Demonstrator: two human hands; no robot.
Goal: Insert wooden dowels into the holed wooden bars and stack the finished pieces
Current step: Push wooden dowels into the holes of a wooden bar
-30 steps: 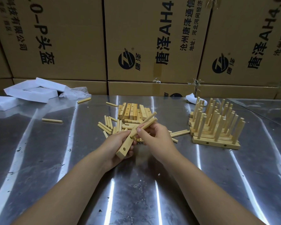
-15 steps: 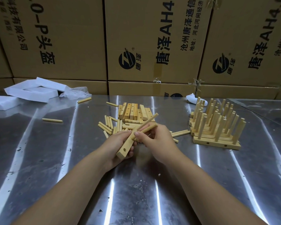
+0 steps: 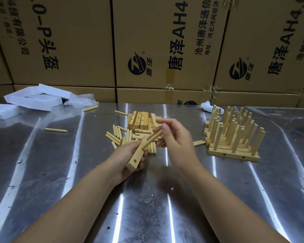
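Note:
My left hand (image 3: 128, 153) grips a holed wooden bar (image 3: 134, 161) near its lower end, tilted up and to the right. A dowel (image 3: 152, 139) stands slanted in the bar's upper part. My right hand (image 3: 177, 139) hovers just right of it with fingers spread and relaxed, the thumb close to the dowel's tip. Behind my hands lie a pile of loose dowels (image 3: 116, 137) and a heap of bare holed bars (image 3: 139, 121). The stack of finished pieces (image 3: 233, 153), dowels pointing up, sits at the right.
The work surface is a shiny metal table (image 3: 147, 207). Two stray dowels (image 3: 56, 130) lie at the left, white foam pieces (image 3: 35, 99) and crumpled plastic wrap (image 3: 81, 100) at the back left. Cardboard boxes (image 3: 165, 50) wall off the far edge.
My right hand pinched the dowel against the bar before; now its fingers have opened and lifted off. The left hand and bar have barely shifted.

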